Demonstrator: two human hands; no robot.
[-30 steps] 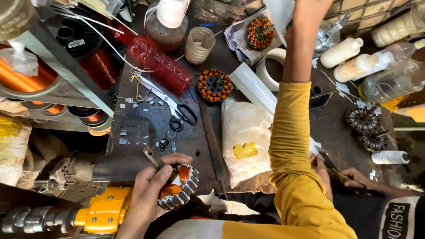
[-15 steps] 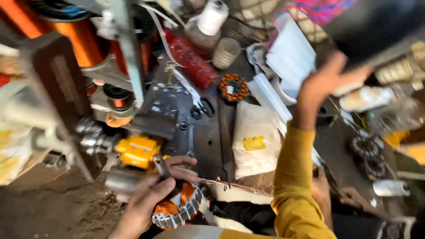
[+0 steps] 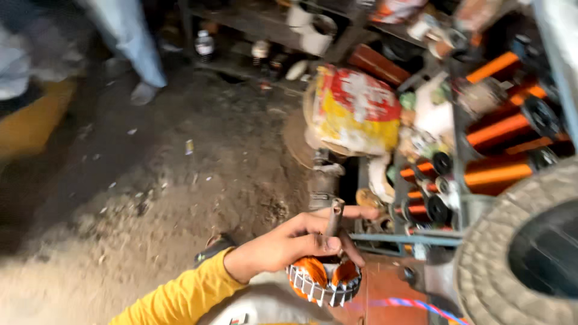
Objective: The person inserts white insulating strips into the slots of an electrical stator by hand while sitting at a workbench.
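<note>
Copper-orange windings show inside the round stator (image 3: 324, 278), a metal ring with pale teeth around its rim, which sits directly under the left hand (image 3: 295, 244). That hand reaches in from a yellow sleeve (image 3: 180, 295) and is closed around a thin grey metal tool (image 3: 333, 221), thumb pressed on its shaft, with the tool's upper end sticking up past the knuckles. The index finger points straight out to the far side, away from the sleeve. The fingers lie over the top of the stator; whether they actually press on it cannot be told through the blur.

The right hand is out of view.

Beyond the fingertips stands a metal rack (image 3: 457, 180) crowded with spools of orange wire (image 3: 500, 129), some with black end caps. Farther up from the hand sits a yellow, red and white sack (image 3: 358, 111), bulging and leaning against the rack. To the outer side of the hand, near the frame edge, a big round grey woven disc (image 3: 500, 241) fills the corner. Below the stator a red surface (image 3: 385, 295) carries a twisted red and blue cord (image 3: 409, 304).

On the sleeve side spreads a dusty earthen floor (image 3: 168, 180), and far across it someone's pale trouser leg (image 3: 129, 36) and shoe are visible.
</note>
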